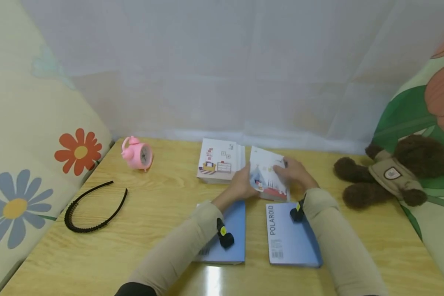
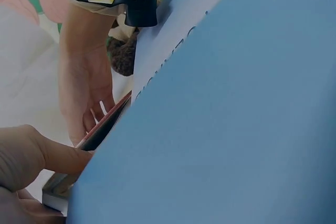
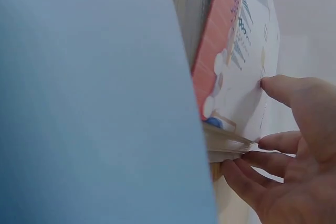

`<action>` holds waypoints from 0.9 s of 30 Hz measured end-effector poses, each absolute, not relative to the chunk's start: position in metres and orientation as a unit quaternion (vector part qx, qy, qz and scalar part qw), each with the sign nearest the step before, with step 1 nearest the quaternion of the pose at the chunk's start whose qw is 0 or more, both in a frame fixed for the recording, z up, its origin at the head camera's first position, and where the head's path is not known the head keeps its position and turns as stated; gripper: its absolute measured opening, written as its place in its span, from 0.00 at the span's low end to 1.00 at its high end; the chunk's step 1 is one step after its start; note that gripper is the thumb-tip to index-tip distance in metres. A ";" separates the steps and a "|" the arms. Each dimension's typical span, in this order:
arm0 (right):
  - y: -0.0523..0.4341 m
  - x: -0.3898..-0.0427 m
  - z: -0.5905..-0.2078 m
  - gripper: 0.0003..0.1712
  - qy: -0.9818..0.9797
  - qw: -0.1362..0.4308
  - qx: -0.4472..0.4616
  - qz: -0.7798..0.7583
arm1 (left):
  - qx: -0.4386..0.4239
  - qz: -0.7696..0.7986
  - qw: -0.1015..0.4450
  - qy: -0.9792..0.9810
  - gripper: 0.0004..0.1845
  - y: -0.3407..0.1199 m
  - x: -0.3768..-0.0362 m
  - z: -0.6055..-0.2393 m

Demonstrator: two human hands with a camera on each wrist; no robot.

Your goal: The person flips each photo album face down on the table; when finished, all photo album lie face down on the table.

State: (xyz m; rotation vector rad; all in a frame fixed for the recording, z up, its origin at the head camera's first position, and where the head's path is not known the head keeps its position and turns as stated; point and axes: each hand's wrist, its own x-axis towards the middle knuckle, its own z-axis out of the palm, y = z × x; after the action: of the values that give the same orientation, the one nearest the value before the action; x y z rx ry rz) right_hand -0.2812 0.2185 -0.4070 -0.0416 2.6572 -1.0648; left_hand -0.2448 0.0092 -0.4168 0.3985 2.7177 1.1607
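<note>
Both hands grip one stack of illustrated cards (image 1: 268, 179): left hand (image 1: 240, 185) with fingers curled at its near-left corner, right hand (image 1: 294, 172) with thumb on the top card and fingers under the edge. Just left of this stack lies a second card stack (image 1: 218, 160). Nearer the person, two blue Polaroid boxes (image 1: 290, 238) lie under the forearms. Far left of the stack: pink alarm clock (image 1: 137, 154), black headband (image 1: 94, 207). Right: brown plush toy (image 1: 388, 172).

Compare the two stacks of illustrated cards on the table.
The left card stack lies untouched; the right card stack is gripped by the left hand and right hand. The left shows furniture drawings; the right a red base. Both are white and sit on the table.
</note>
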 end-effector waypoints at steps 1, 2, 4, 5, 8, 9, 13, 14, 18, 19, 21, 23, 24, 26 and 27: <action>0.218 -0.280 -0.408 0.41 0.918 0.142 -0.017 -0.370 | 0.135 0.393 0.070 0.907 0.62 0.008 -0.243 -0.417; 0.216 -0.279 -0.409 0.41 0.917 0.143 -0.018 -0.373 | 0.136 0.402 0.060 0.904 0.62 0.007 -0.242 -0.417; 0.214 -0.278 -0.409 0.41 0.909 0.148 -0.019 -0.388 | 0.140 0.421 0.039 0.895 0.60 0.004 -0.239 -0.415; 0.212 -0.278 -0.409 0.41 0.906 0.149 -0.022 -0.395 | 0.145 0.431 0.029 0.890 0.59 0.004 -0.237 -0.414; 0.207 -0.277 -0.408 0.39 0.887 0.149 -0.024 -0.436 | 0.161 0.449 0.017 0.879 0.58 0.003 -0.233 -0.406; 0.206 -0.276 -0.407 0.38 0.880 0.149 -0.029 -0.451 | 0.164 0.453 0.019 0.876 0.57 0.003 -0.232 -0.403; 0.199 -0.274 -0.401 0.36 0.866 0.146 -0.050 -0.475 | 0.182 0.458 0.027 0.870 0.56 0.005 -0.229 -0.389; 0.197 -0.274 -0.399 0.36 0.865 0.145 -0.058 -0.477 | 0.188 0.457 0.027 0.869 0.55 0.006 -0.229 -0.385; 0.193 -0.274 -0.390 0.37 0.855 0.144 -0.072 -0.494 | 0.219 0.424 0.017 0.879 0.51 0.010 -0.226 -0.370; 0.192 -0.274 -0.387 0.37 0.847 0.147 -0.069 -0.506 | 0.227 0.412 0.016 0.883 0.51 0.011 -0.225 -0.366; 0.192 -0.274 -0.381 0.38 0.830 0.148 -0.066 -0.534 | 0.246 0.384 0.012 0.890 0.49 0.015 -0.223 -0.360; 0.193 -0.275 -0.375 0.37 0.812 0.150 -0.052 -0.561 | 0.266 0.358 0.013 0.895 0.48 0.021 -0.223 -0.356; 0.195 -0.275 -0.373 0.37 0.806 0.148 -0.047 -0.571 | 0.275 0.348 0.016 0.896 0.48 0.024 -0.222 -0.355; 0.199 -0.275 -0.371 0.36 0.796 0.147 -0.040 -0.585 | 0.290 0.330 0.024 0.898 0.47 0.031 -0.221 -0.354; 0.202 -0.275 -0.370 0.36 0.795 0.147 -0.036 -0.587 | 0.295 0.321 0.028 0.900 0.47 0.034 -0.221 -0.354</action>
State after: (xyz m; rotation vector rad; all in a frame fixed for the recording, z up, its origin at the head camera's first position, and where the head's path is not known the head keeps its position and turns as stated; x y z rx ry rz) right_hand -0.2745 0.2018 -0.3703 -0.1039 2.2885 -1.6902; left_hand -0.2212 0.0340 -0.3540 0.9103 2.7773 0.9915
